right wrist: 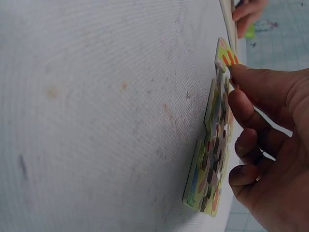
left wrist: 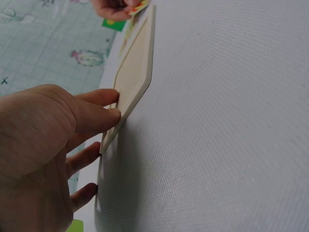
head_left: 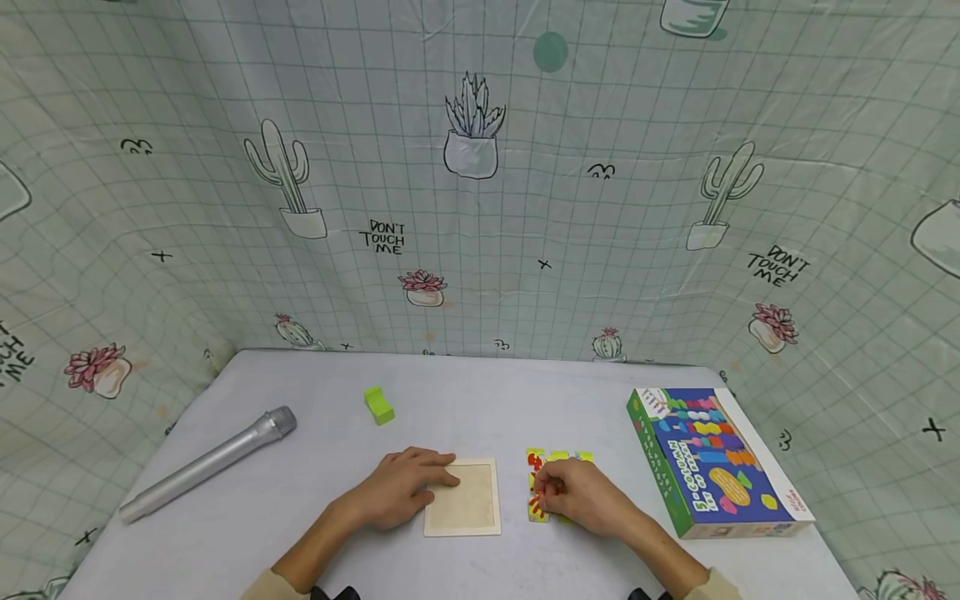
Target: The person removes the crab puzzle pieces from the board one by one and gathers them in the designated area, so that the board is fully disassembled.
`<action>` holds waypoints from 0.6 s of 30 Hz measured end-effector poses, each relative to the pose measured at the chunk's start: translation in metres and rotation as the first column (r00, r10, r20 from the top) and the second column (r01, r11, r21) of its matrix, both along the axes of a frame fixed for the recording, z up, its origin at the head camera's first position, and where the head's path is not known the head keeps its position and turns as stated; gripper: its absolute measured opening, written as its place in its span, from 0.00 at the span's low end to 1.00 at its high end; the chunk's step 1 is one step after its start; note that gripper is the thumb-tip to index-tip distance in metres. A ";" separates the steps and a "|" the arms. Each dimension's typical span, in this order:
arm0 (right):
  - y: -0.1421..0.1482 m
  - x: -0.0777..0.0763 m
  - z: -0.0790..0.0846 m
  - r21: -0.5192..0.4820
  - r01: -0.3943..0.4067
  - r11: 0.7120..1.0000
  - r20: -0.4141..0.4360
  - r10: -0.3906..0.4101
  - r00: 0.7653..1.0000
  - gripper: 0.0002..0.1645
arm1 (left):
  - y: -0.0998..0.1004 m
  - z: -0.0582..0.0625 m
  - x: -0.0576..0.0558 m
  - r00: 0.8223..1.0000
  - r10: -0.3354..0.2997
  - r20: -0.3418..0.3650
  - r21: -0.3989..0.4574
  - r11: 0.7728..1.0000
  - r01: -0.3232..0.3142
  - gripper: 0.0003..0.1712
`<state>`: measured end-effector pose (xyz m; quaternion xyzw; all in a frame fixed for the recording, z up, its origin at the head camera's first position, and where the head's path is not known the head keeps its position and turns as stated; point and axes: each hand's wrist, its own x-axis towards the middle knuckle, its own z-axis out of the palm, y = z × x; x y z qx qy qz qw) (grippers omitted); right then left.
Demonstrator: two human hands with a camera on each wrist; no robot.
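Note:
My left hand (head_left: 401, 490) rests at the left side of a square, pale wooden puzzle tray (head_left: 474, 502), thumb and forefinger touching its rim. The tray lies on the table with a bare recess. To its right, my right hand (head_left: 587, 498) pinches a yellow jigsaw piece (right wrist: 224, 53) with red marks between thumb and forefinger. That piece is tilted up at the near-left corner of a group of yellow jigsaw pieces (right wrist: 195, 183) with coloured pictures. In the head view the hand covers much of this group.
A silver microphone (head_left: 210, 465) lies on the left of the white table (head_left: 300, 533). A small lime-green block (head_left: 378, 406) sits beyond my left hand. At the right lies a blue and green game box (head_left: 716, 467). A patterned curtain (head_left: 480, 217) encloses the table.

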<state>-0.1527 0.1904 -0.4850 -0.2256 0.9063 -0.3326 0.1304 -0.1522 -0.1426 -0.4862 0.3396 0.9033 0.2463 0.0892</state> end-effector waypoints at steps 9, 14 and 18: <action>-0.001 0.001 0.000 0.017 -0.003 1.000 -0.036 0.003 0.999 0.06 | -0.001 -0.001 0.000 1.000 -0.003 0.003 -0.009 1.000 0.003 0.21; -0.001 0.000 -0.002 0.033 -0.015 0.999 -0.041 0.016 0.999 0.05 | -0.001 -0.001 0.000 1.000 -0.006 0.001 -0.012 1.000 0.006 0.21; -0.001 -0.001 -0.004 0.041 -0.020 0.999 -0.053 0.022 0.998 0.05 | -0.001 -0.001 -0.001 1.000 -0.002 0.002 -0.019 1.000 0.002 0.21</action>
